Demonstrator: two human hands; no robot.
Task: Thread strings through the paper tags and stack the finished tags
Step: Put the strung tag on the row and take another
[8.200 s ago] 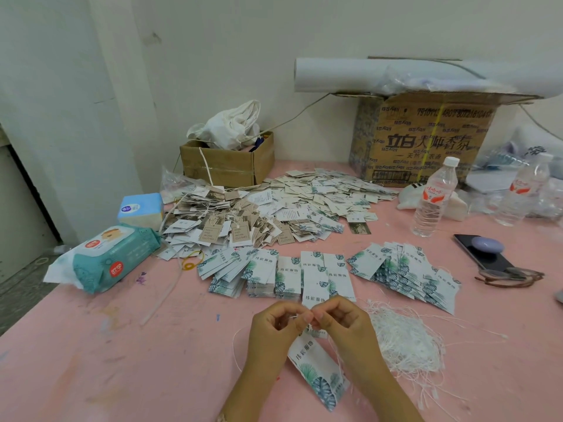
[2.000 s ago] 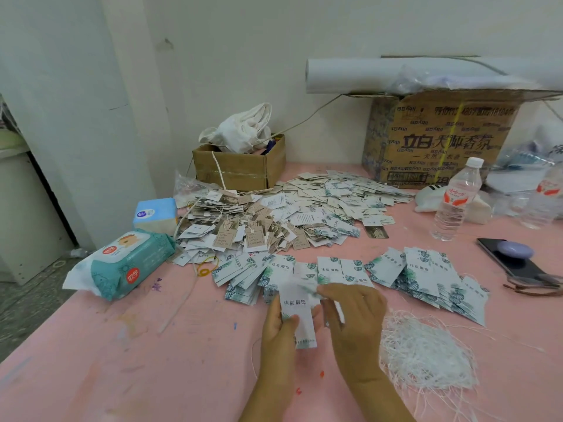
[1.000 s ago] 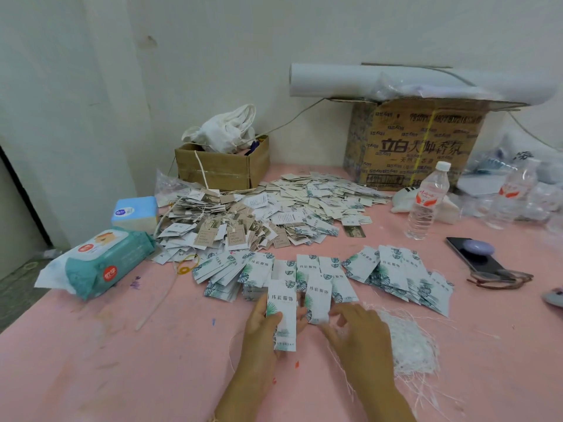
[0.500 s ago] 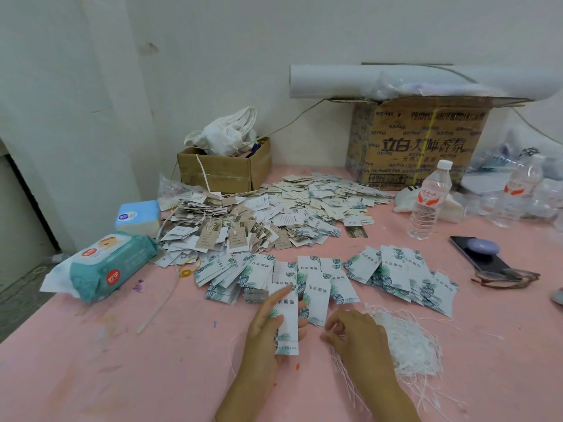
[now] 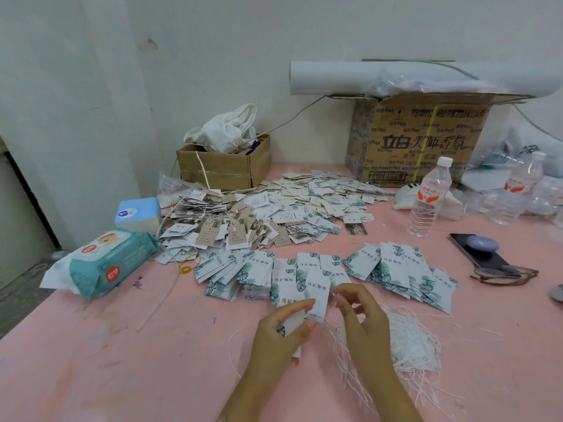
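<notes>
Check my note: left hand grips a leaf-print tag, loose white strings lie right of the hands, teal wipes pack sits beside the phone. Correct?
One error: the head view shows the teal wipes pack far left, beside the blue tissue box; the phone lies far right. The rest holds.

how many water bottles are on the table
2: one bottle stands right of the tag pile, before the big box; a second bottle is far right among clear plastic clutter, which may hide more.

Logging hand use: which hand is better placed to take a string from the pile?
Likely the right hand: it sits next to the string pile, while the left hand grips a tag.
</notes>
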